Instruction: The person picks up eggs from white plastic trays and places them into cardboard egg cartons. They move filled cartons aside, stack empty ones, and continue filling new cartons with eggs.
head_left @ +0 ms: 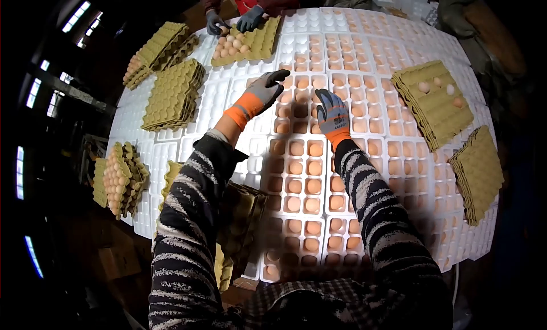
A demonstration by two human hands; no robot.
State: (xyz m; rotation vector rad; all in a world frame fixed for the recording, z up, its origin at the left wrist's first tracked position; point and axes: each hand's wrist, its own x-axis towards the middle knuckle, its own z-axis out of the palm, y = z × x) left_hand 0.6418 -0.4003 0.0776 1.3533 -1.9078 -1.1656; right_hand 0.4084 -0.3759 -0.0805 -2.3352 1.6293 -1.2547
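Observation:
My left hand (259, 96), in a grey and orange glove, hovers above the white foam egg trays, its fingers stretched out to the right and nothing visible in them. Across a gap, my right hand (332, 112) in a matching glove reaches forward, back of the hand up and fingers extended. Beneath and between the hands lie brown eggs (314, 148), each in its own square cell of a foam tray (272, 207). Cells left of my left hand, in another foam tray (213, 93), hold no eggs. My right palm is hidden.
Stacked pulp egg trays stand at the left (174, 93) and right (436, 111), the right stack with several eggs on top. Egg-filled pulp trays (117, 182) sit far left. Across the table, a co-worker's gloved hands (249, 19) are at a pulp tray of eggs (231, 48).

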